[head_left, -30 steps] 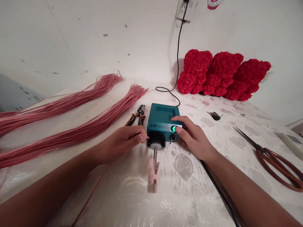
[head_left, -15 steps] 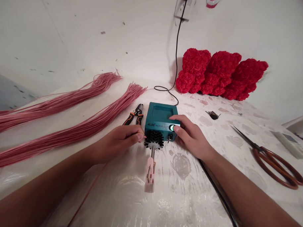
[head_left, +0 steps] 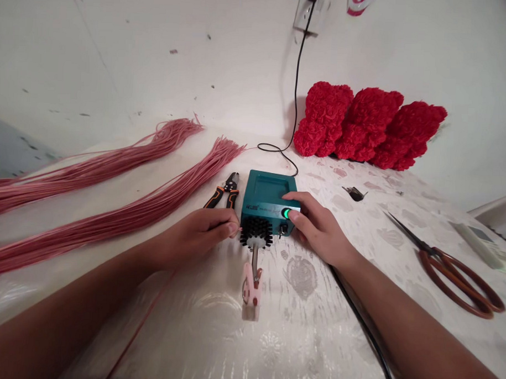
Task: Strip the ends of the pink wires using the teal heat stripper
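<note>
Pink wire [head_left: 239, 229] in left hand [head_left: 193, 240], right hand [head_left: 318, 230] on teal box [head_left: 265, 198].

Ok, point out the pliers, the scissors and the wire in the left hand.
pliers [head_left: 233, 199]: head view, on the orange handle.
scissors [head_left: 405, 232]: head view, on the blades.
wire [head_left: 240, 229]: head view, on the tip sticking out of the left hand [head_left: 195, 241].

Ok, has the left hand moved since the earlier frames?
No. The left hand sits in the same spot against the teal box, fingertips at its front-left corner; only the view shifted slightly.
</note>
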The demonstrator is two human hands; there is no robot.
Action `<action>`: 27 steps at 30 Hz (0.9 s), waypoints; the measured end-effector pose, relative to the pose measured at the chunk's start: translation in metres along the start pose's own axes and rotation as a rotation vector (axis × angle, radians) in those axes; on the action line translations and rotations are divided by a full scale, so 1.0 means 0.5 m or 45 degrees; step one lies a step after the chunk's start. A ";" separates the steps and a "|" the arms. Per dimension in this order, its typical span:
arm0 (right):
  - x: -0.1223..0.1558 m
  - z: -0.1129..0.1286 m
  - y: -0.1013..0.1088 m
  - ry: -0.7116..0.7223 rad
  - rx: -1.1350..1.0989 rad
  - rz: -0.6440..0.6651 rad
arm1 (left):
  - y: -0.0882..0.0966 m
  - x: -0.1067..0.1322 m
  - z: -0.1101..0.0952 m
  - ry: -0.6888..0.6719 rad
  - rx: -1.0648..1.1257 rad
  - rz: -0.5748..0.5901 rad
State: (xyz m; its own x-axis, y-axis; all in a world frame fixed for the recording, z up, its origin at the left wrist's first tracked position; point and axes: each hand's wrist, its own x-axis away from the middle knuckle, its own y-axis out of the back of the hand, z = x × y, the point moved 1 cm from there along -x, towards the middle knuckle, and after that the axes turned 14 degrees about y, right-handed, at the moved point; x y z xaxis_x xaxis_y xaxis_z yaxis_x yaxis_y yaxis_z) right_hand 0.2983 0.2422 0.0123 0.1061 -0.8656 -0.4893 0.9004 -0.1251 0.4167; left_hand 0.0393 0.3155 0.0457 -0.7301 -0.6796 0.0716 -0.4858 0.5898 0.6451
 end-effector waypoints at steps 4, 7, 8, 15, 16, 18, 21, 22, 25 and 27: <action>0.000 -0.001 -0.001 -0.004 -0.002 -0.006 | 0.000 0.000 -0.001 0.006 -0.002 -0.001; 0.001 -0.001 -0.001 -0.001 -0.003 0.002 | 0.000 0.000 -0.003 0.002 0.003 0.005; 0.001 -0.001 -0.001 -0.002 -0.003 0.004 | 0.000 0.000 -0.004 0.000 0.005 0.008; 0.000 0.001 0.001 -0.007 -0.014 0.004 | 0.001 0.001 -0.003 0.023 -0.003 0.015; 0.001 0.001 0.000 -0.005 -0.019 0.003 | 0.000 0.001 -0.003 0.025 -0.005 0.015; 0.001 -0.001 0.000 -0.002 -0.029 -0.003 | 0.000 0.000 -0.005 0.032 -0.008 0.015; 0.002 -0.006 0.001 0.006 -0.041 -0.015 | 0.000 0.001 -0.007 0.028 -0.008 0.021; 0.002 -0.008 0.001 0.008 -0.048 -0.016 | 0.000 0.001 -0.007 0.027 -0.007 0.018; 0.003 -0.011 0.002 0.009 -0.070 -0.017 | 0.000 0.001 -0.002 0.032 -0.003 0.024; 0.003 -0.011 0.002 0.008 -0.075 -0.020 | 0.001 0.001 0.002 0.030 -0.002 0.035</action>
State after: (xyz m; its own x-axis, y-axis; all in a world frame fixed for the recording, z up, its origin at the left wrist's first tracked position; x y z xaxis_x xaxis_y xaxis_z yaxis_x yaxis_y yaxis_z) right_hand 0.3017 0.2436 0.0079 0.0941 -0.8608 -0.5002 0.9253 -0.1098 0.3629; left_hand 0.0385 0.3158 0.0453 -0.7319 -0.6729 0.1072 -0.4647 0.6081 0.6437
